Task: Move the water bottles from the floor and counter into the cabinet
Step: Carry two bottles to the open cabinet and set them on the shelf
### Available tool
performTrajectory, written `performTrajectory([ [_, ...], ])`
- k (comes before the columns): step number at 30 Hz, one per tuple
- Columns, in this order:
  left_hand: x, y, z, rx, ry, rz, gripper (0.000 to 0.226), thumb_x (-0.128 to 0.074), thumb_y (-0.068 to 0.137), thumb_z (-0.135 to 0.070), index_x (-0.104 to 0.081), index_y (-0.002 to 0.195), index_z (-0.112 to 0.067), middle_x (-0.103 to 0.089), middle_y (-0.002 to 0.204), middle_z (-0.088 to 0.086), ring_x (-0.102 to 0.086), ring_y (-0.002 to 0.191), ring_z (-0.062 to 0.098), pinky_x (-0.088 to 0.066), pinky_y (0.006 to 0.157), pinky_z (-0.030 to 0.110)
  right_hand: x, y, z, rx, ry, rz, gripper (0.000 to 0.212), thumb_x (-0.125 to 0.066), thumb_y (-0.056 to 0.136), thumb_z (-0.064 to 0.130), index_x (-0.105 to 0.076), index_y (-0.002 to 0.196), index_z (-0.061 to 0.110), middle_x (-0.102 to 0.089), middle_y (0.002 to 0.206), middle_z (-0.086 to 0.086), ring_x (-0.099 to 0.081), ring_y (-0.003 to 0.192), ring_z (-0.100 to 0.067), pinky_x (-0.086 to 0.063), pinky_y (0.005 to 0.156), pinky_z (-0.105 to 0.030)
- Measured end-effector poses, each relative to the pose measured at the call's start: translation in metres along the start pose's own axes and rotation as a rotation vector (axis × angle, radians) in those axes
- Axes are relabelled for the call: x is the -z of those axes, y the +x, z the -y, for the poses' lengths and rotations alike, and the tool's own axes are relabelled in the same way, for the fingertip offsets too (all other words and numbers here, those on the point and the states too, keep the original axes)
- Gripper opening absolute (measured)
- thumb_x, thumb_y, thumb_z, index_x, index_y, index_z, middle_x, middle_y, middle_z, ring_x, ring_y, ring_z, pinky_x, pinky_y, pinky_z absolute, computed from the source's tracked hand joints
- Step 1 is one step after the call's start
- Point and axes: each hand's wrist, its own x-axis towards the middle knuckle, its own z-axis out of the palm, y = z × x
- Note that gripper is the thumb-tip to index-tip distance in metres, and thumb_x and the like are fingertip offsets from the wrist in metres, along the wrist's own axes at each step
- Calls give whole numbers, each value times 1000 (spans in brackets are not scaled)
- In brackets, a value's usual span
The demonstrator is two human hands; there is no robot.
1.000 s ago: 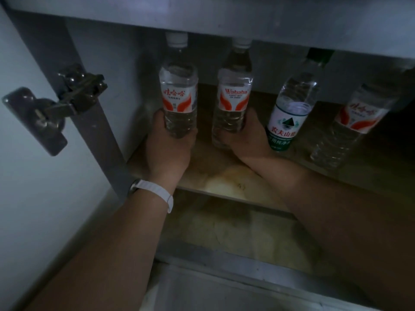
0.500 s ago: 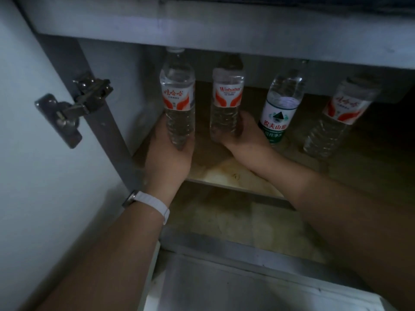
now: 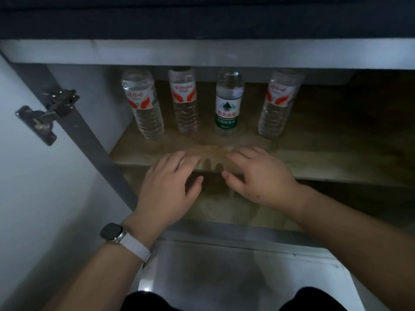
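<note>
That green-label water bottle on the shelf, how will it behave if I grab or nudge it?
The green-label bottle looks full, so probably heavy for its size. Thin clear plastic likely gives a little when squeezed. Standing tall and narrow, it may tip if nudged high.

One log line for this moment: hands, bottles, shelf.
left hand: open, empty | right hand: open, empty | red-label bottles, green-label bottle: upright, in a row on shelf | hands: apart from bottles

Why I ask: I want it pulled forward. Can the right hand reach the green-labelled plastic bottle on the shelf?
Probably yes. The right hand is open, empty, at the front of the wooden shelf; the green-labelled clear plastic bottle stands beyond, nothing between, gaps either side.
</note>
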Motion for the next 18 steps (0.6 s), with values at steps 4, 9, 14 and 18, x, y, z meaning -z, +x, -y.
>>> performTrajectory([
  [4, -2, 6, -25, -139, 23, 88, 48, -57, 91, -42, -63, 131, -18, -61, 131, 11, -58, 118, 33, -51, 93, 47, 10, -35, -21, -40, -63, 40, 57, -33, 90, 61, -60, 125, 26, -60, 128, 4, -52, 120, -19, -45, 95, -37],
  [9, -13, 27, -62, -312, 45, 193, 49, -52, 92, -46, -63, 131, -17, -62, 132, 13, -59, 120, 36, -50, 96, 49, 18, -71, -50, -138, -88, 58, 56, -33, 93, 60, -55, 132, 26, -58, 133, 3, -49, 124, -20, -42, 100, -39],
  [14, -24, 50, -103, -454, 37, 268, 52, -47, 92, -47, -64, 130, -16, -63, 132, 14, -60, 122, 36, -51, 94, 49, 29, -105, -75, -264, -89, 56, 58, -34, 91, 58, -61, 127, 21, -63, 126, -1, -56, 117, -25, -47, 94, -43],
  [18, -14, 61, -134, -542, -12, 344, 53, -46, 93, -46, -62, 135, -17, -61, 138, 11, -56, 125, 33, -45, 102, 47, 53, -134, -83, -373, -69, 56, 58, -40, 91, 55, -61, 130, 18, -65, 126, -6, -59, 113, -31, -50, 90, -45],
])
